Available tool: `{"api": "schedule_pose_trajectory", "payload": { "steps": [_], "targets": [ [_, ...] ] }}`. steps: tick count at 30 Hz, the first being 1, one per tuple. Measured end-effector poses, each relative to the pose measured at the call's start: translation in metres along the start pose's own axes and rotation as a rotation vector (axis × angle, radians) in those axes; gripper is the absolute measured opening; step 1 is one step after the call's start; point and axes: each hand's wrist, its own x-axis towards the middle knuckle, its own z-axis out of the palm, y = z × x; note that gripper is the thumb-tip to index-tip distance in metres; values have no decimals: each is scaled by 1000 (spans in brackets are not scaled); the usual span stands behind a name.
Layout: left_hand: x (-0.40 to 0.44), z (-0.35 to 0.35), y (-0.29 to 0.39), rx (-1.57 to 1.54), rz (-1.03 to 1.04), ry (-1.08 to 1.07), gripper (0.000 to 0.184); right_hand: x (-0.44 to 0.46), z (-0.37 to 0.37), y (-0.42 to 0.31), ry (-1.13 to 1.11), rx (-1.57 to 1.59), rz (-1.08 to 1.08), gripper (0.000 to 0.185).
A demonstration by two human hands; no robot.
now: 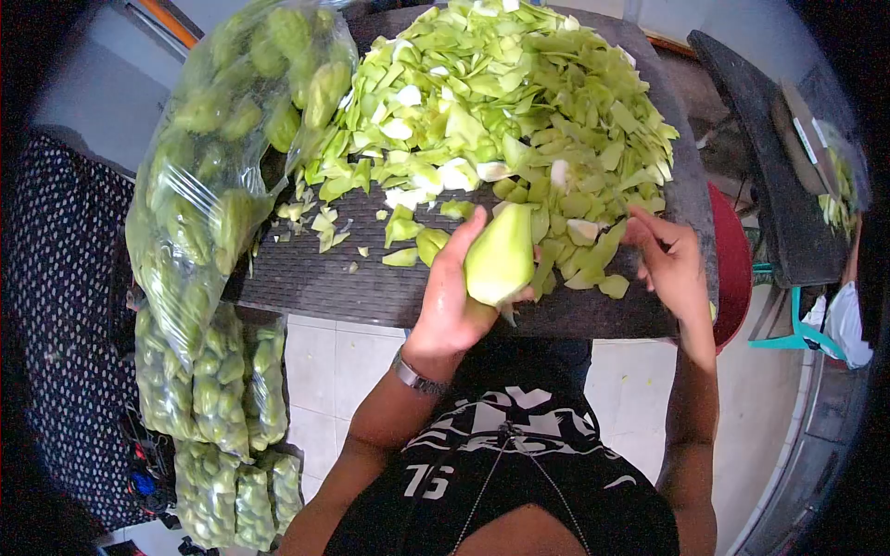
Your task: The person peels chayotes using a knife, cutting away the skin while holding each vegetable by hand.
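My left hand, with a metal watch on its wrist, is wrapped around a peeled pale-green chayote near the table's front edge. To the right, my right hand hovers at the edge of the peelings with its fingers curled in. Its fingertips meet a strip of green peel, but whether they hold it or something else is hidden. A large heap of chayote peelings covers the far part of the dark ribbed table.
A big clear bag of unpeeled chayotes leans over the table's left side. Packed bags of chayotes stand on the tiled floor below. At right, a knife lies on another dark table, beside a red stool.
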Motion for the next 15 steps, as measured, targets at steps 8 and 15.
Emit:
{"api": "schedule_pose_trajectory", "payload": {
  "steps": [8,15],
  "targets": [
    [34,-45,-29,-105,108,21,45,-45,45,-29,-63,-296,-817,43],
    [11,-33,-24,100,209,-22,44,-31,38,-22,-17,-370,-900,46]
  ]
}}
